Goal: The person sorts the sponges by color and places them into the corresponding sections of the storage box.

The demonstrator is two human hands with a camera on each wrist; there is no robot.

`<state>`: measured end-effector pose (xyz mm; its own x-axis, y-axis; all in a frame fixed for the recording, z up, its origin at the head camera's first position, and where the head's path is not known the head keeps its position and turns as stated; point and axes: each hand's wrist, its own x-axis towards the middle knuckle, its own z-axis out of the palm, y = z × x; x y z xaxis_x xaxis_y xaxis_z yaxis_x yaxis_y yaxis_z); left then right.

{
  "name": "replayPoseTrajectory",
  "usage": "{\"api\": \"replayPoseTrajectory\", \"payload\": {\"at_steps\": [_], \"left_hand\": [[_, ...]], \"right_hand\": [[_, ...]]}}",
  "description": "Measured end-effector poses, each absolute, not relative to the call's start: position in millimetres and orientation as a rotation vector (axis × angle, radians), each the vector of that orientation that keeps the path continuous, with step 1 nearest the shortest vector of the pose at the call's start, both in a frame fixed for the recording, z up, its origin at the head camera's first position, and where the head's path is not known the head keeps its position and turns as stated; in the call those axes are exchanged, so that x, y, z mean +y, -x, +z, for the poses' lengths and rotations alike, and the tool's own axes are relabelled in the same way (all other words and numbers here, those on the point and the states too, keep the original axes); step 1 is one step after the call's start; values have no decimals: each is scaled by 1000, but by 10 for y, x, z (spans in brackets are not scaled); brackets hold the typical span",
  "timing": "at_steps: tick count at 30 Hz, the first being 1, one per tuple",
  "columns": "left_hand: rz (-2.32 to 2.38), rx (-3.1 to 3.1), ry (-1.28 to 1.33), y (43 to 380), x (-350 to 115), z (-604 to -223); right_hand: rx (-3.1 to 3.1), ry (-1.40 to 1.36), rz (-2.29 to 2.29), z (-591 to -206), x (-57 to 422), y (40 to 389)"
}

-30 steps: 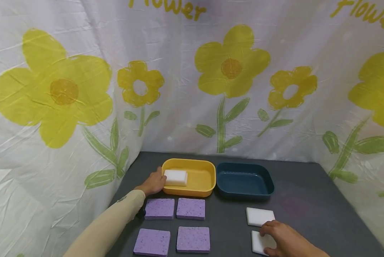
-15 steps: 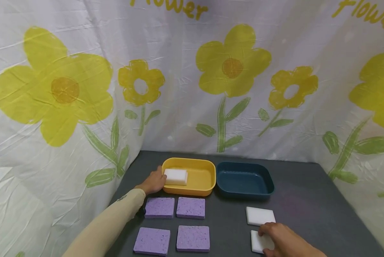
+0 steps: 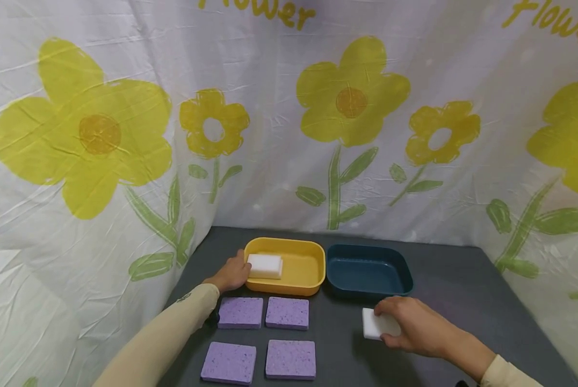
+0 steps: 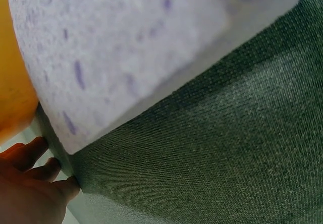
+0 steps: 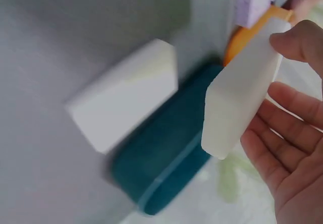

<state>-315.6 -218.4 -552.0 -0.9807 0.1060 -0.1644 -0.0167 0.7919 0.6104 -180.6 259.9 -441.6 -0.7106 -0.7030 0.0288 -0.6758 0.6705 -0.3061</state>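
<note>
White block, pinched in right grip, long axis pointing leftward, left grip unclear

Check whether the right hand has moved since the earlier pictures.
Yes. In the head view, the right hand, now pinching a white block, has come closer to the dark blue tray.

Room is left along the desk's right edge; most of the far edge is blocked by a yellow tray and a blue tray.
</note>
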Motion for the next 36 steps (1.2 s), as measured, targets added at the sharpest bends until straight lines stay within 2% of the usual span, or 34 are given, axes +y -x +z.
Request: {"api": "replayPoseTrajectory", "payload": {"at_steps": [8, 20, 36], "left_hand": [[965, 2790, -100, 3125, -2176, -5529], [976, 2788, -85, 3154, -2173, -5541], [945, 2829, -90, 3167, -2192, -5543]], "right_hand": [[2837, 1232, -371, -4202, 2273, 2135], [2846, 1340, -224, -4166, 1754, 2574], [2811, 1390, -164, -4099, 1287, 3045]]}}
